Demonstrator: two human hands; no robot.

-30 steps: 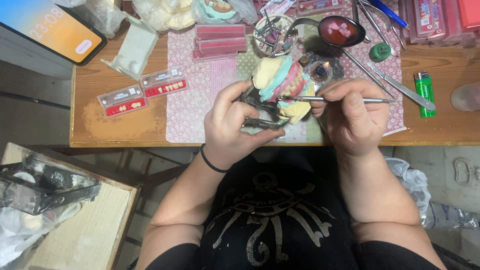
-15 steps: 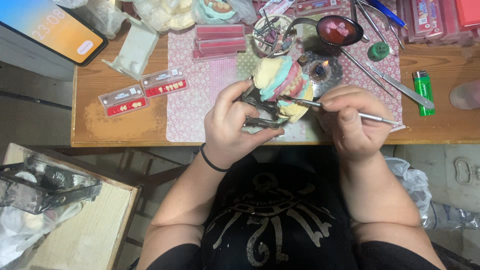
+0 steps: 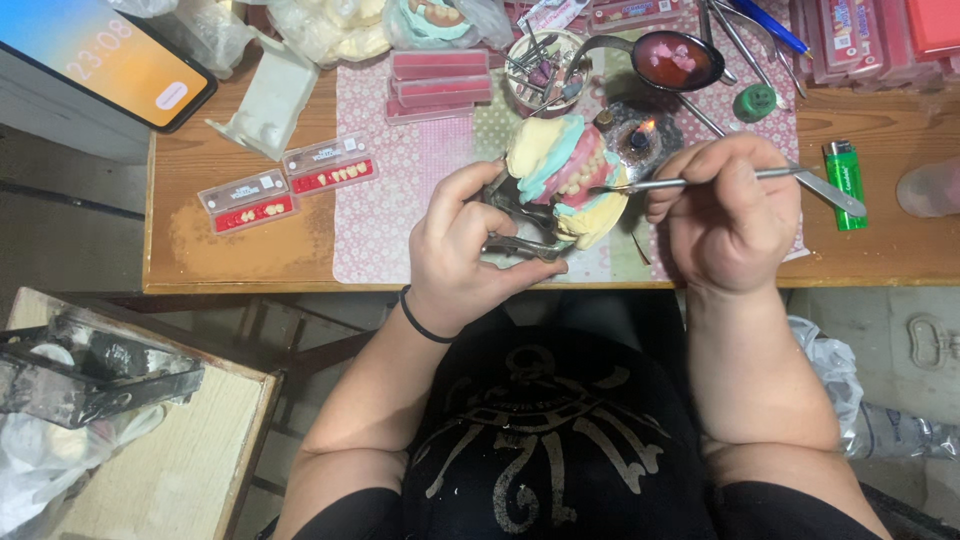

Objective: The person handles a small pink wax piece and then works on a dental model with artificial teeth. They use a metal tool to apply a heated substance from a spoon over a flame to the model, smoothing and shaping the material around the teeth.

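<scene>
Metal frames the work at the centre: the left hand (image 3: 470,250) is closed around a metal articulator (image 3: 515,225) carrying a dental model (image 3: 565,175) of yellow and teal plaster with pink wax gums and a row of teeth, held just above the near edge of the table (image 3: 250,250). The right hand (image 3: 730,220) pinches a thin metal wax tool (image 3: 700,182), its tip touching the teeth. Just behind the model a small burner (image 3: 640,135) shows a flame. Farther back lie a spoon of red wax (image 3: 665,58) and pink wax slabs (image 3: 440,82). A green lighter (image 3: 845,182) lies to the right, tooth cards (image 3: 290,182) and a phone (image 3: 110,62) to the left.
</scene>
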